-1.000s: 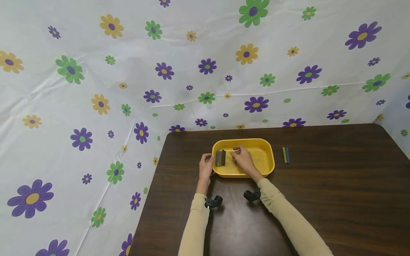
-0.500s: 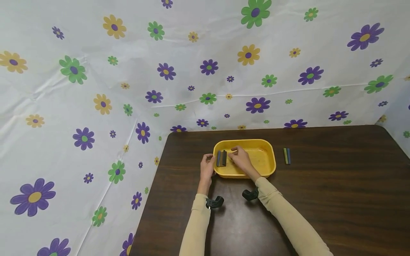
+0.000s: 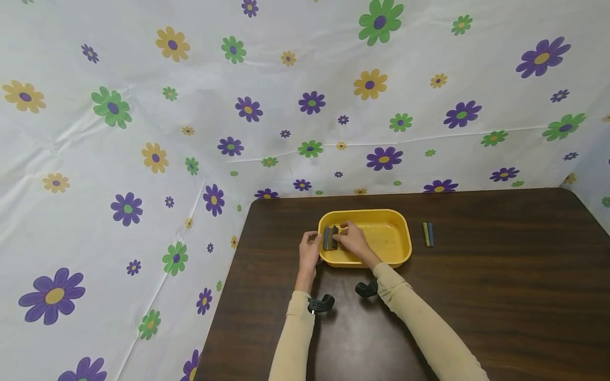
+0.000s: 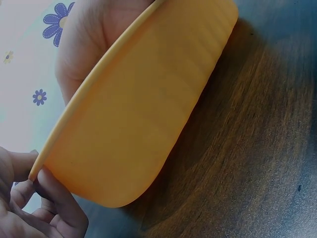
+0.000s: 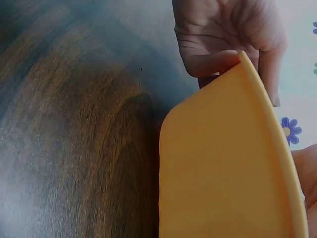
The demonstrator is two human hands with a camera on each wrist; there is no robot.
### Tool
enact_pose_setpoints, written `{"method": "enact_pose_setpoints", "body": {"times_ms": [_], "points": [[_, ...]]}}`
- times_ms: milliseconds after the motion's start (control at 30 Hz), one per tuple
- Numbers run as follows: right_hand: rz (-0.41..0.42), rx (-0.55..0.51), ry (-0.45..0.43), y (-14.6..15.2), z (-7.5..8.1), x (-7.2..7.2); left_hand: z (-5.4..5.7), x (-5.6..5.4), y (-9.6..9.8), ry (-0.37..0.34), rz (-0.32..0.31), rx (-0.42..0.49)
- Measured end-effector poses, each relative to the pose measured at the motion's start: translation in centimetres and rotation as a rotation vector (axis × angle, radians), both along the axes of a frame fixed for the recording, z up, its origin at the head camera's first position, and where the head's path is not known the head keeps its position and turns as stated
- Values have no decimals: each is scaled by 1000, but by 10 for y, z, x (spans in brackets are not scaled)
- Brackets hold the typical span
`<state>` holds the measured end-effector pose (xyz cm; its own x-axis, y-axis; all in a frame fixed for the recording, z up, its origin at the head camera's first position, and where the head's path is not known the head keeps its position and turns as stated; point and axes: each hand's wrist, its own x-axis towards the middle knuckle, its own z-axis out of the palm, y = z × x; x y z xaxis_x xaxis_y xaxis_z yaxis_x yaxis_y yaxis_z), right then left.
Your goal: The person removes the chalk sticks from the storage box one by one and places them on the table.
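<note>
Left hand [image 3: 310,254] pinches the yellow tray [image 3: 386,244] at left. Inside it, right hand [image 3: 355,242] is at sticks [image 3: 331,241] (fingers' grip: can't tell).

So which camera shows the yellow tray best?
The head view, because it shows inside the yellow tray and nearly all its rim. Both wrist views show only its outer wall and part of the rim, close up, with the left hand holding the edge.

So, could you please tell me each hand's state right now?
Left hand: holding the yellow, rounded rectangular plastic tray by its rim.
Right hand: at the short blue and dark sticks inside; whether it grips one cannot be told.
</note>
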<state>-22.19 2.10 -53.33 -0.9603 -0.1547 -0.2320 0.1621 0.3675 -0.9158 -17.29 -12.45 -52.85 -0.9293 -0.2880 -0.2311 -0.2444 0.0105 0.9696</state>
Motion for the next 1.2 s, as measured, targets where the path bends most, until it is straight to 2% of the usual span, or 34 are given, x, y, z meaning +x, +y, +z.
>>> {"method": "enact_pose_setpoints", "body": {"times_ms": [133, 500, 800, 1200], "points": [[19, 30, 10, -4, 1, 1, -1, 1, 0, 8, -3, 8], [-16, 94, 89, -12, -1, -3, 0, 0, 0, 7, -3, 15], [-2, 159, 118, -16, -2, -5, 0, 1, 1, -1, 5, -2], [-11, 160, 129, -16, -4, -6, 2, 1, 3, -1, 9, -16]]}}
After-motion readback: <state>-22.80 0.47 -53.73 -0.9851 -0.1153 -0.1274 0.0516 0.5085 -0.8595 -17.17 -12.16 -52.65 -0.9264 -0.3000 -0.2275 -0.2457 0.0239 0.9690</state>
